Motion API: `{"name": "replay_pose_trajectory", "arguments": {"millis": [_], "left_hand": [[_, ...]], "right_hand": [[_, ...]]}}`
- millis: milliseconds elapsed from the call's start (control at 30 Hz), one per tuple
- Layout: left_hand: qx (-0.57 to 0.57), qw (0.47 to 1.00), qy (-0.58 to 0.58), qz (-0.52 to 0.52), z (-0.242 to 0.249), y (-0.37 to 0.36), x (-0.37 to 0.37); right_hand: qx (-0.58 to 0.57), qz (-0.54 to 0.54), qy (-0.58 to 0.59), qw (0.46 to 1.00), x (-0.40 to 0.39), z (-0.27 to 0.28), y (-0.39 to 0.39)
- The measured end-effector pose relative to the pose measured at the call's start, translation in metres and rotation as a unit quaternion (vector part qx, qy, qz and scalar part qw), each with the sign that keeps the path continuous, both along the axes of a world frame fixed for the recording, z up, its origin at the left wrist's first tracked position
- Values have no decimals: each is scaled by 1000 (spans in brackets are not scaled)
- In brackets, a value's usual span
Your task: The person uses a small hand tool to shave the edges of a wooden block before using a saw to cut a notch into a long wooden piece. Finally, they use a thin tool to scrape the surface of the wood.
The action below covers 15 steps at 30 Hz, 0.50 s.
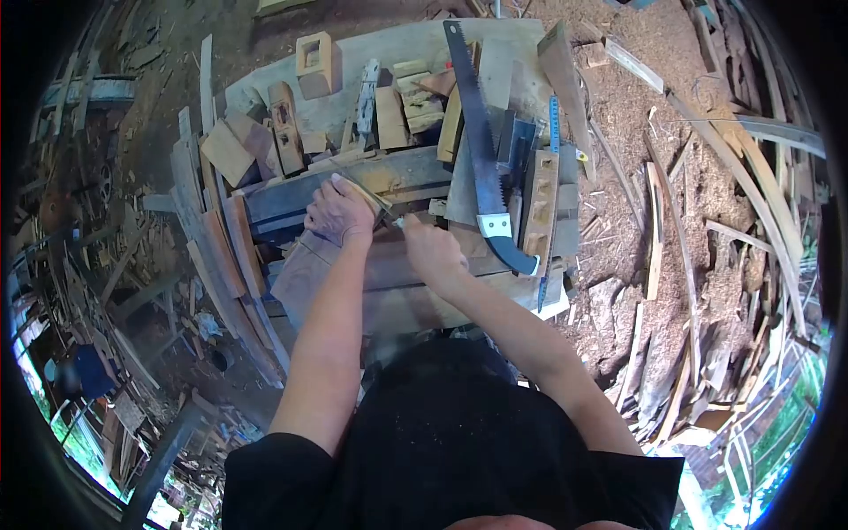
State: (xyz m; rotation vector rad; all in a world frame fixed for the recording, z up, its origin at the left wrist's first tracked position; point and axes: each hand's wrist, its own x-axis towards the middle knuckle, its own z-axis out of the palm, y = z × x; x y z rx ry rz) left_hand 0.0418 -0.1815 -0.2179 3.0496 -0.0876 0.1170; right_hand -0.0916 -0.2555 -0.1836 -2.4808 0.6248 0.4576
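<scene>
My left hand (340, 212) lies over a small wooden piece (371, 194) on the bench, its fingers bent around it. My right hand (433, 252) is closed in a fist just to the right. From that fist a slim tool (398, 223) points toward the piece, with a pale, shiny part at the fingers. Its handle is hidden in the fist, so I cannot make out its exact kind. Under both hands are wide boards (389, 296) and a long dark beam (291, 199).
To the right lies a handsaw (481, 132) with a white and black handle, beside a mortised wooden bar (539, 203) and a blue ruler (554, 124). Wood blocks (393, 117) and a hollow block (318, 64) stand at the back. Shavings (618, 177) and offcuts cover the ground.
</scene>
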Motion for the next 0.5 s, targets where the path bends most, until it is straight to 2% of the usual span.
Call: {"name": "replay_pose_trajectory", "arguments": {"millis": [67, 233, 333, 367, 500], "left_hand": [[0, 1000, 24, 3, 0, 3, -5], [-4, 1000, -1, 7, 1, -4, -1], [-4, 1000, -11, 3, -1, -1, -2], [-4, 1000, -16, 4, -2, -1, 1], [-8, 999, -31, 3, -4, -4, -1]], "right_hand": [[-2, 4, -4, 1000, -13, 6, -4], [47, -12, -2, 999, -35, 25, -16], [40, -5, -31, 999, 7, 7, -9], [55, -2, -3, 998, 14, 8, -9], [53, -26, -28, 998, 8, 0, -11]]}}
